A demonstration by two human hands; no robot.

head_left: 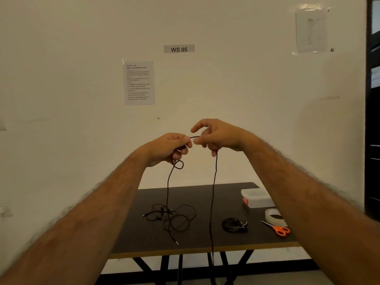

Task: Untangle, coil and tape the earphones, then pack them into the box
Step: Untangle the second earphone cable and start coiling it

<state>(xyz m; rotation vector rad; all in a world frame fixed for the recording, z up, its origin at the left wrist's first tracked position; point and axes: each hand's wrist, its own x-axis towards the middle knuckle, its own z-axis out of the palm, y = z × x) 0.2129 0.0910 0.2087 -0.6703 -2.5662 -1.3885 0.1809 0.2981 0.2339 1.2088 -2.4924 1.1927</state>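
Note:
Both hands are raised in front of the wall, high above the table. My left hand (171,148) pinches a black earphone cable (212,194), with a small loop hanging just under its fingers. My right hand (216,135) pinches the same cable a short way along. One strand drops from my left hand to a tangled heap of earphones (172,218) on the dark table (197,241). The other strand hangs from my right hand past the table's front edge. A coiled black earphone bundle (234,225) lies to the right. The clear plastic box (257,198) with a red clasp stands at the back right.
A roll of clear tape (274,218) and orange-handled scissors (277,228) lie at the table's right side, partly behind my right forearm. A printed instruction sheet (139,82) and a "WS 05" label (178,49) hang on the wall. A dark cabinet (373,120) stands at far right.

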